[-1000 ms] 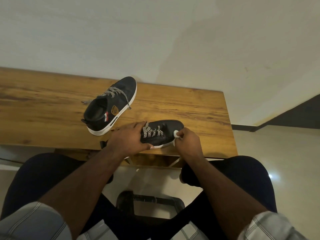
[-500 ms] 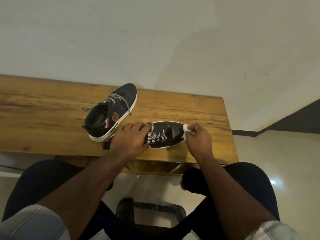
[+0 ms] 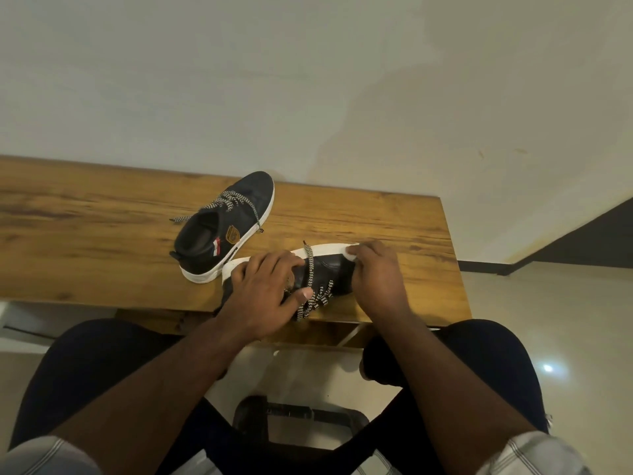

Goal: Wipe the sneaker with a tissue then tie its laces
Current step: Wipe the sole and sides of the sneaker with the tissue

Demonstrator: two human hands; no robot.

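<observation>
A black sneaker (image 3: 329,272) with a white sole lies tipped on its side at the near edge of the wooden table (image 3: 85,234), sole facing away from me. My left hand (image 3: 263,289) grips its heel and collar, thumb across the checkered laces (image 3: 317,299). My right hand (image 3: 376,275) pinches a small white tissue (image 3: 352,252) and presses it against the white sole at the toe end. The laces hang loose and untied.
A second black sneaker (image 3: 226,228) with loose laces stands upright on the table, just behind and left of the held one. The table's right edge is close to my right hand. My knees and a dark stool base (image 3: 298,416) are below.
The held sneaker has been tipped over onto its side, its white sole now turned up and away. My right hand with the tissue moved up onto the sole edge at the toe.
</observation>
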